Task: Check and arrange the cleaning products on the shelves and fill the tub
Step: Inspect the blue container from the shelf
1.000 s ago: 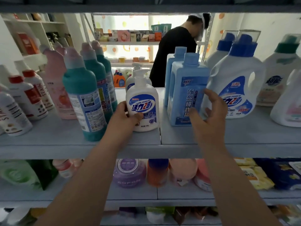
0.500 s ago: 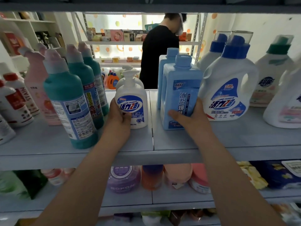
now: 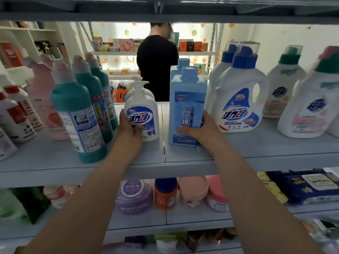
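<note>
On the grey shelf (image 3: 183,158) stands a white pump bottle (image 3: 142,114) of hand soap with a blue label. My left hand (image 3: 129,126) grips its lower left side, thumb across the front. To its right stands a tall light-blue rectangular bottle (image 3: 187,105), with a second one behind it. My right hand (image 3: 199,129) holds that front blue bottle near its base, thumb on the front label, fingers round the right side. No tub is in view.
Teal bottles (image 3: 78,118) stand left of the soap, then pink and white-and-red bottles. White detergent jugs (image 3: 240,99) stand to the right. The lower shelf holds a purple jar (image 3: 134,196), an orange bottle, pink tubs and wipe packs. A person in black (image 3: 157,65) stands behind the shelving.
My right hand went from open in front of the light-blue bottle to gripping its base. My left hand stayed on the pump bottle. The view shifted slightly.
</note>
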{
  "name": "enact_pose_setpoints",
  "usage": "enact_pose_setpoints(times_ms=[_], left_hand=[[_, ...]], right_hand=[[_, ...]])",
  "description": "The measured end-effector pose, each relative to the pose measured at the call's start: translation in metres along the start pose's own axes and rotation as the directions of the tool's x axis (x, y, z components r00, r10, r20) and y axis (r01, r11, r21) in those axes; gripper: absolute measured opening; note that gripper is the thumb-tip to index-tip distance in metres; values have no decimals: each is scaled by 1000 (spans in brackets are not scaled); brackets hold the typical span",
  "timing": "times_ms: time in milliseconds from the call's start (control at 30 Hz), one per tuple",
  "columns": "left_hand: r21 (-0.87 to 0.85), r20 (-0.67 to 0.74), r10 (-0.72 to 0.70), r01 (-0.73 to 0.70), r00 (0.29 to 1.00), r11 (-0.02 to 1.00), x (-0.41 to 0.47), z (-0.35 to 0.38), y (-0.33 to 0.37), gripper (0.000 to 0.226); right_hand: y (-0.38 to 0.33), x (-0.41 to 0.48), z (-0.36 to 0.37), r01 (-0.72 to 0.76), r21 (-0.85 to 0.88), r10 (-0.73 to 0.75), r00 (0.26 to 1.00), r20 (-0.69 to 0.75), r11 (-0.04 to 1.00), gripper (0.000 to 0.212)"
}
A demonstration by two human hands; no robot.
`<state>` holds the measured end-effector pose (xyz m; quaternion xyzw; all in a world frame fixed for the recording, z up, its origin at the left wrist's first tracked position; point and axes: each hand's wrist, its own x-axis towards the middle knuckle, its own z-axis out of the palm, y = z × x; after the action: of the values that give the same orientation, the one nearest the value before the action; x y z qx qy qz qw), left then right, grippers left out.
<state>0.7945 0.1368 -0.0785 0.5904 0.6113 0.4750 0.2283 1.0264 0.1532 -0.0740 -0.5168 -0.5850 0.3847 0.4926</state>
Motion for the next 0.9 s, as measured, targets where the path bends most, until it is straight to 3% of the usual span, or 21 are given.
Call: enact_pose_setpoints(times_ms=[133,233,333,433,500,600,667,700,767,800,900], left_hand=[[31,11,-14,14,1000,999,-2,-1,-2,49],[244,51,-63,49,997,968,-9,-3,-8,36],[604,117,-7,-65,993,795,-35,-4,-14,42],[759,278,138,-306,951,575,-64,-8,-25,66],[678,314,199,-366,928,638,-79,-14,-28,69],[467,300,233,-356,925,810,-108,-22,-15,47],[155,269,177,-224,947,962,-131,-25,-2,41],[-54,287,152,-142,946,988,-143,-26,5,40],[-398,314,151,-15,937,917,-167,-24,17,45],[-485,303,145,21,942,874,-178,-21,20,47],[-571,226,88,59,970,819,-205,-13,24,38]], right_hand=[[-1,-8,1,-14,-40,13,999,-29,999,84],[-2,-15,0,-19,-34,18,1000,-21,999,85],[-4,-26,-2,-14,-7,14,1000,-21,1000,86],[-9,-45,-2,3,20,-3,1000,-15,1000,83],[-13,-62,-1,12,51,-11,1000,-9,999,80],[-17,-91,3,0,145,1,1000,-10,990,81],[-21,-113,6,-6,205,3,1000,13,979,85],[-21,-124,7,-13,239,5,999,33,971,86],[-22,-148,9,-33,308,12,997,72,951,79],[-22,-159,12,-49,335,21,996,84,941,76],[-18,-188,20,-108,388,68,991,117,915,78]])
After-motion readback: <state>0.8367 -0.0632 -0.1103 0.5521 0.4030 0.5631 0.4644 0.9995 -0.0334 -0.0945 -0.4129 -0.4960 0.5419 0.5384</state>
